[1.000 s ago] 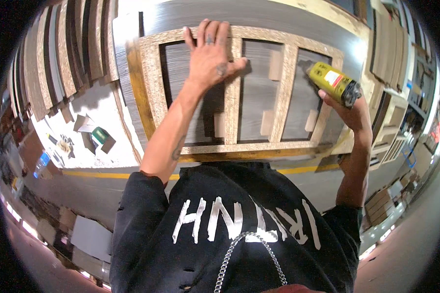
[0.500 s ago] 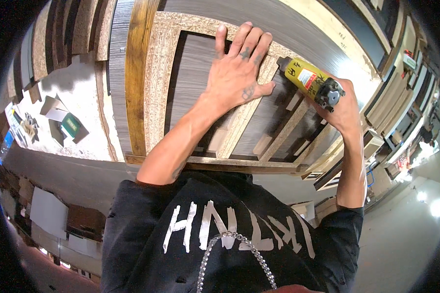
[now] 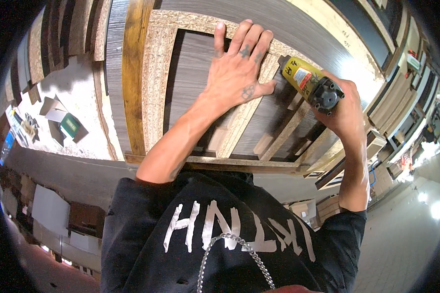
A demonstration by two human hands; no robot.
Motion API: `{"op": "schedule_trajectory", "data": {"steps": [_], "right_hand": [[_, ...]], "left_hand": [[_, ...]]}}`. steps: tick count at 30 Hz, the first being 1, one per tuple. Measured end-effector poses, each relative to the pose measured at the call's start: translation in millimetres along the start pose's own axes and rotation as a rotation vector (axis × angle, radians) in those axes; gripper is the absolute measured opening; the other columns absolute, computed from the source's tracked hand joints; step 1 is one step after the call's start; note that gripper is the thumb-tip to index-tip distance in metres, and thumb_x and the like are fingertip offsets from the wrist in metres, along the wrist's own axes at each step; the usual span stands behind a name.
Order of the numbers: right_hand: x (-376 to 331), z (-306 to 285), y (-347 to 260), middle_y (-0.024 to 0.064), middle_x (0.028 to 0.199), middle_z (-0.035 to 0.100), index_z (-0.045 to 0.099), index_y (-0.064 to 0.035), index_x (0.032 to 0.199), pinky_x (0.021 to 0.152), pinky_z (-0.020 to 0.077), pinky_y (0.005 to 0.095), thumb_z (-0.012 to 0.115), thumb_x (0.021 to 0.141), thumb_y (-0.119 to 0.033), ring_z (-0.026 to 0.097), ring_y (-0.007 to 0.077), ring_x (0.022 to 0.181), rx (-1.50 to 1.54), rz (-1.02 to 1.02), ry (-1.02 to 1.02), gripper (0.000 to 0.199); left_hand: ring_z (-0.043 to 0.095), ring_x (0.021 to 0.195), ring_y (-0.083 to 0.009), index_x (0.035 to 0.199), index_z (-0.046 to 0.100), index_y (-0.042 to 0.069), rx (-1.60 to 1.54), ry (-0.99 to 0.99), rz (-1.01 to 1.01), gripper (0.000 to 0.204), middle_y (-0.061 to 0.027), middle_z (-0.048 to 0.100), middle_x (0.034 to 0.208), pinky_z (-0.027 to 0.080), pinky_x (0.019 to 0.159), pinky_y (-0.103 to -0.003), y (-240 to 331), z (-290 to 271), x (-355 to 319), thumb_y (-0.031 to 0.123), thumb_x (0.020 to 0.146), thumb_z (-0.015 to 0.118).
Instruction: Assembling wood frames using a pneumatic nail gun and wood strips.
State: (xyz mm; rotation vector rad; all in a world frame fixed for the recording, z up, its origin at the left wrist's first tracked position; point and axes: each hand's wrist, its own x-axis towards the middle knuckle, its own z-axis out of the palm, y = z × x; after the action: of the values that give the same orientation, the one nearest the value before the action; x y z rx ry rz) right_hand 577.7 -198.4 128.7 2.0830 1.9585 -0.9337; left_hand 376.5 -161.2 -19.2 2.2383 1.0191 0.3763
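My left hand [image 3: 237,73] lies with fingers spread over the joint where a particleboard cross strip [image 3: 234,132] meets the far rail [image 3: 193,19] of a frame. In my right hand [image 3: 348,107] is a yellow nail gun [image 3: 302,78] with a black end cap, its fingers mostly hidden behind the tool. The gun's dark nose sits at the far rail, just right of my left hand; whether it presses on the wood I cannot tell. Under the frame is a grey wood-grain board [image 3: 193,63], showing between the strips.
A brown wooden strip [image 3: 133,73] runs along the frame's left side. Further left, a white surface [image 3: 85,112] bears an opened box with a green side [image 3: 71,126] and a plastic bottle [image 3: 7,141]. Stacked boards [image 3: 90,29] stand at the far left, more [image 3: 396,97] at the right.
The nail gun has tilted slightly, its nose staying near the same spot on the rail. My right hand has shifted a little with it. The left hand rests in the same place.
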Motion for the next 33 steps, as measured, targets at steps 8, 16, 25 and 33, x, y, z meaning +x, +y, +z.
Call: {"op": "schedule_trajectory", "data": {"steps": [8,16,25,33], "right_hand": [[11,0,-10,0.017,0.092,0.07,0.067,-0.0107,0.103,0.08,0.0514,0.0443,0.079,0.063,-0.005,0.065,0.0405,0.089,0.127,0.134,-0.097,0.042],[18,0,-14,0.0185,0.087,0.068,0.065,-0.0073,0.094,0.076,0.0515,0.0453,0.077,0.065,-0.005,0.064,0.0421,0.085,0.134,0.094,-0.096,0.032],[23,0,-19,0.0207,0.084,0.067,0.066,-0.0072,0.097,0.073,0.0511,0.0445,0.074,0.064,-0.006,0.062,0.0443,0.082,0.161,0.183,-0.121,0.033],[14,3,-22,0.0202,0.084,0.067,0.064,-0.008,0.097,0.072,0.0513,0.045,0.075,0.067,-0.004,0.062,0.044,0.082,0.121,0.064,-0.05,0.033]], "left_hand": [[0.025,0.142,-0.0296,0.142,0.038,0.012,-0.047,-0.002,-0.007,0.098,-0.0103,0.038,0.141,0.005,0.116,-0.061,-1,-4,-1,0.054,0.063,0.079],[0.024,0.145,-0.0267,0.147,0.036,0.01,0.01,-0.062,-0.002,0.101,-0.0104,0.038,0.146,0.004,0.119,-0.057,-4,-11,-1,0.061,0.069,0.075],[0.027,0.144,-0.0248,0.146,0.039,0.011,-0.036,-0.035,0.013,0.098,-0.0063,0.043,0.143,0.006,0.119,-0.055,-8,-13,-1,0.064,0.071,0.074],[0.029,0.143,-0.0256,0.145,0.039,0.01,0.01,0.009,0.047,0.101,-0.0071,0.043,0.142,0.007,0.119,-0.056,-7,-14,-3,0.071,0.07,0.069]]}}
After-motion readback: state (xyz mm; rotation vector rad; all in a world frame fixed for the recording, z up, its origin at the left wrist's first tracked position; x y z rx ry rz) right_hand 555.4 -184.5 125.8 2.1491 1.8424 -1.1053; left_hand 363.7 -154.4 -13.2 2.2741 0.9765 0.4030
